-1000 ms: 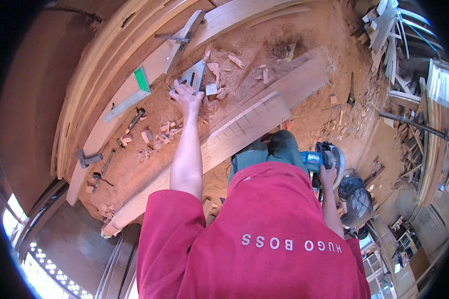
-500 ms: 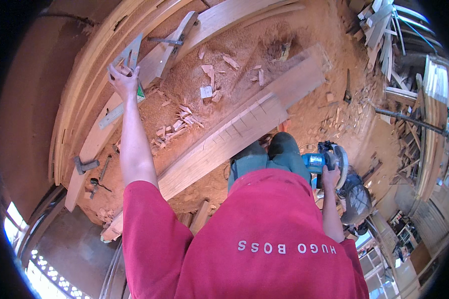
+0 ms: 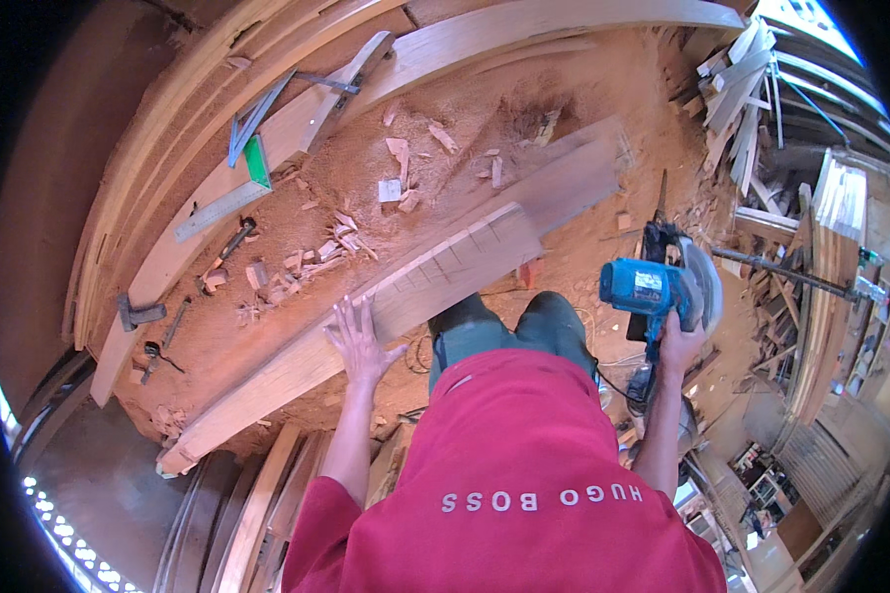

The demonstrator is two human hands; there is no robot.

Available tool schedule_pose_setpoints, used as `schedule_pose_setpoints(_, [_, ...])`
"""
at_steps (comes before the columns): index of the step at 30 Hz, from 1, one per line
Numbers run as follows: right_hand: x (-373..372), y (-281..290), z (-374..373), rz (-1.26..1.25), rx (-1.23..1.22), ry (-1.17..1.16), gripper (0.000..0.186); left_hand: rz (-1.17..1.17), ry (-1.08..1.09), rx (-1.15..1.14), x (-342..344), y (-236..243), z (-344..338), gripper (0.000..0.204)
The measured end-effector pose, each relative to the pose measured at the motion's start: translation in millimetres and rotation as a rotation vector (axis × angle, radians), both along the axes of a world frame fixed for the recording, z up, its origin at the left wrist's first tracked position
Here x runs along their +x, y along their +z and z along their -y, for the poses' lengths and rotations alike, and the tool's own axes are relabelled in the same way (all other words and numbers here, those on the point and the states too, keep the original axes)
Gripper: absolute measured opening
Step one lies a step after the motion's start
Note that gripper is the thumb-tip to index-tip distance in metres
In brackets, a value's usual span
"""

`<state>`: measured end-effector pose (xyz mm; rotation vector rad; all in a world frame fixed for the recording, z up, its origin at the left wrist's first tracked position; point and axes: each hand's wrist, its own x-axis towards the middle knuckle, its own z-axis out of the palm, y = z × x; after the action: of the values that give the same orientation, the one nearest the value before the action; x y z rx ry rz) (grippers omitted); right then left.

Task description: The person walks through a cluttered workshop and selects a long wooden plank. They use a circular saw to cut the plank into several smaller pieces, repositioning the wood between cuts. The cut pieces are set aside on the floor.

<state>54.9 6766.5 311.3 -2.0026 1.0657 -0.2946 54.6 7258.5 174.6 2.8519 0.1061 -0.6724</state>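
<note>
With fingers spread, my left hand (image 3: 358,341) rests at the near edge of a long wooden beam (image 3: 277,381). Several cuts or lines cross the beam's upper right part. On the right, my right hand (image 3: 680,341) grips a blue circular saw (image 3: 648,285) with a pale round guard, held up beside my knees. The saw's blade and my fingertips around the handle are mostly hidden. A wide board (image 3: 578,183) lies under the beam's far end.
A green-handled try square (image 3: 256,163) and a blue angled tool (image 3: 252,119) lie on a curved board at the far left. Nearby are a hammer (image 3: 138,313) and a chisel-like tool (image 3: 232,240). Offcuts (image 3: 318,259) litter the sawdust. Timber (image 3: 829,227) is stacked at right.
My left hand has let go of the blue angled tool at far left and come back to the beam. The circular saw has been raised and brought forward in my right hand.
</note>
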Motion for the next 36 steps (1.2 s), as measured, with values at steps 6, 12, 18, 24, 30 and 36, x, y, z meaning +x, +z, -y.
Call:
schedule_pose_setpoints(6, [51, 9, 20, 0.015, 0.042, 0.24, 0.036, -0.094, 0.006, 0.064, 2, -22, -6, 0.123])
schedule_pose_setpoints(12, [101, 22, 34, -0.027, 0.057, 0.65, 0.038, -0.147, 0.04, 0.125, -8, -28, -6, 0.127])
schedule_pose_setpoints(18, [140, -1, 68, -0.114, 0.066, 1.205, 0.04, -0.087, 0.544, 0.192, -24, -13, 45, 0.126])
schedule_pose_setpoints(24, [158, -12, 79, -0.164, 0.192, 1.636, 0.042, -0.051, 0.839, 0.11, -67, -65, 76, 0.097])
schedule_pose_setpoints(30, [135, -30, 84, -0.109, 0.15, 1.824, 0.048, -0.127, 0.894, 0.01, -59, -74, 60, 0.102])
schedule_pose_setpoints(36, [129, -44, 72, -0.151, 0.209, 1.897, 0.047, -0.137, 0.881, 0.093, -33, -61, 89, 0.111])
